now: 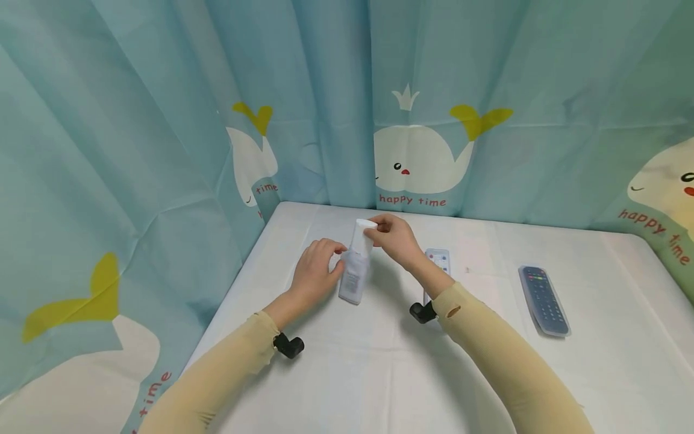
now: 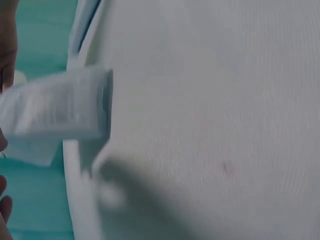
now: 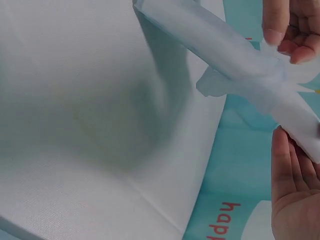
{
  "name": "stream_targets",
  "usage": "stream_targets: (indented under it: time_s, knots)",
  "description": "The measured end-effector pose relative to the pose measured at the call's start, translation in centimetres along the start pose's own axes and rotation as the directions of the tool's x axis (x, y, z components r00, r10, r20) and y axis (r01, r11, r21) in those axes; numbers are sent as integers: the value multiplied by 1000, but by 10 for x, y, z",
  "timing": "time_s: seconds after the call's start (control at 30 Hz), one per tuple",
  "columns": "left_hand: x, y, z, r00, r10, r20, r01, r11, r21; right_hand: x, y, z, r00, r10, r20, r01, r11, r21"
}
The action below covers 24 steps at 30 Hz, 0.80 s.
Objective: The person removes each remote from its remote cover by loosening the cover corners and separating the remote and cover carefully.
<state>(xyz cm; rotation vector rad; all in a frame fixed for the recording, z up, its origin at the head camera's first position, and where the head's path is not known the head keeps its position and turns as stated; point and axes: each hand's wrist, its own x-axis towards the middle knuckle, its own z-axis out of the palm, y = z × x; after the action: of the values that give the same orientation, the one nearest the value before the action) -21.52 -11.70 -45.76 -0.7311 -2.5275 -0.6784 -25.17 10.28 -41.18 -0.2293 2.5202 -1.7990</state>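
Note:
A white remote control (image 1: pixel 362 234) stands tilted over the table, its lower part inside a frosted translucent sleeve (image 1: pixel 353 280). Faint rows of buttons show through the sleeve. My right hand (image 1: pixel 398 241) holds the bare upper end of the remote between thumb and fingers. On the other side, my left hand (image 1: pixel 314 265) pinches the edge of the sleeve near its mouth. In the right wrist view, a loose flap of the sleeve (image 3: pixel 215 82) sticks out. The left wrist view shows the sleeve's closed lower end (image 2: pixel 102 105) held above the cloth.
A small white remote (image 1: pixel 438 259) lies partly behind my right forearm. Farther right, a dark remote in a clear cover (image 1: pixel 544 300) lies on the white tablecloth (image 1: pixel 347 374). Blue whale-print curtains (image 1: pixel 325 108) hang along the table's back and left edges.

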Motion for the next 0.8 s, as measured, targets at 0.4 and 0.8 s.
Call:
stream_targets:
  time_s: [0.4,0.8]
  knots:
    - [1,-10,3,994,-103,47,104,995,-12,-3,-3,2,999,3,34,-4,1000,29]
    - [0,-9,4,1000,-12,29,10,998,69,-3,-2,-2,995,-66,70,63,997,41]
